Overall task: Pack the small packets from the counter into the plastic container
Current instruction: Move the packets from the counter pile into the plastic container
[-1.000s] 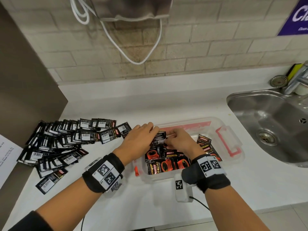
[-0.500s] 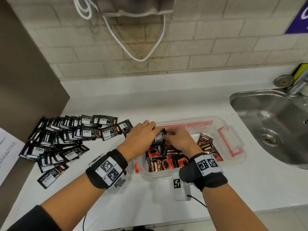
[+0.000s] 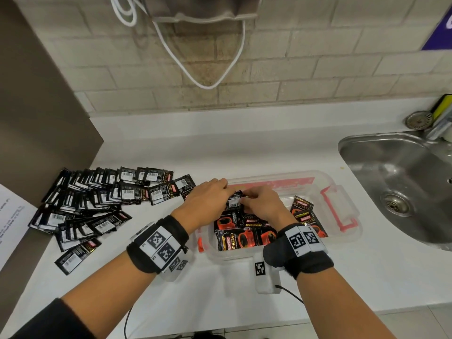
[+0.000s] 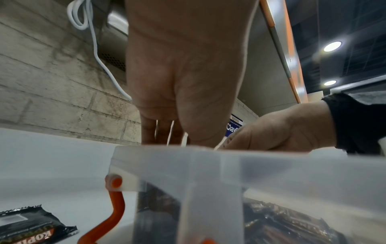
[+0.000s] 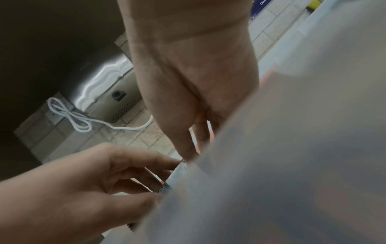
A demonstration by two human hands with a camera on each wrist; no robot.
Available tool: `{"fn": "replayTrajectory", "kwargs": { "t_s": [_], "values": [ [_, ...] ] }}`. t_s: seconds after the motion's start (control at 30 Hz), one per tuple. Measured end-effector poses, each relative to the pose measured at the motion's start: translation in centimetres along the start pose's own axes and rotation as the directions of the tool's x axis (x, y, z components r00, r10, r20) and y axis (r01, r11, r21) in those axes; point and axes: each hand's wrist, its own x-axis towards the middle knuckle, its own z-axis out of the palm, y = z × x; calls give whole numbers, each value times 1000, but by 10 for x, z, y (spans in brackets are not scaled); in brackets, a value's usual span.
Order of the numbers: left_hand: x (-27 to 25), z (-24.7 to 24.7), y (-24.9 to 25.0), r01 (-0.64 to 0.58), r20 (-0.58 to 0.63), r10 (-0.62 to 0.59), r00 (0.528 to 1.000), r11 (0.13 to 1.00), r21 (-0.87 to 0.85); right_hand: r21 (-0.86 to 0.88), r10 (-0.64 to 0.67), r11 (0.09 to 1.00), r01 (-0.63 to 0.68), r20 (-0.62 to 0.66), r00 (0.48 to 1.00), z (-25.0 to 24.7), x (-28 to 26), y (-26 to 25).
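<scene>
We have both hands over the plastic container [image 3: 342, 189] here, the left hand [image 3: 205, 199] and right hand [image 3: 261, 201] meeting over its left half. Between them sits a small stack of packets [image 3: 234, 203], barcode side up, and from the head view both sets of fingers look curled in on it, pinching its edges from either side (the wrist views are too blocked by the container wall to confirm the exact hold). The stack hovers just above the packets already laid flat inside [image 3: 241, 237], red cups facing up.

The step in hand, we'd judge, is seating this stack neatly. To do it well, we want the edges squared up before letting go, the stack lowered flat against the row already there, and the empty far side of the container kept free for later batches.

Plenty remains: the pile on the counter [image 3: 97, 204] to the left is large, fanned out in overlapping rows. The sink [image 3: 403, 182] lies well off to the right.
</scene>
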Motion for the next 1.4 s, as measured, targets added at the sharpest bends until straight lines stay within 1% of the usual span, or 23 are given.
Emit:
{"fn": "replayTrajectory", "kwargs": {
  "t_s": [0.2,0.33,0.43,0.6,0.73,0.87,1.0,1.1,1.23,1.4],
  "values": [
    [4,2,0,1,0,-1,1000,1000,23,10,3,1000,-3,-34,999,-1,2,1],
    [3,7,1,0,-14,0,1000,1000,6,-28,0,1000,0,-23,1000,0,3,0],
    [3,9,4,31,-38,-31,999,1000,0,-27,-9,1000,9,-12,1000,1,2,-2],
    [4,8,6,67,-45,-66,997,998,19,-35,-38,999,37,-32,999,-1,1,-3],
    [4,8,6,65,-53,-64,997,998,16,-4,-53,999,53,-46,998,0,0,-1],
    [4,3,6,47,-38,-47,998,999,-9,8,-26,1000,27,-42,999,0,1,1],
    [7,-2,6,35,-50,-34,998,999,21,-49,3,999,-4,-23,1000,1,6,-1],
    [7,-3,3,46,-65,-43,997,998,52,-9,30,999,-31,-34,999,-2,10,1],
    [4,-2,2,40,-85,-38,996,999,28,25,73,997,-73,-32,997,-5,9,5],
    [1,-3,2,61,-99,-60,993,998,1,-7,49,999,-49,-44,998,-18,2,-1]
  ]
}}
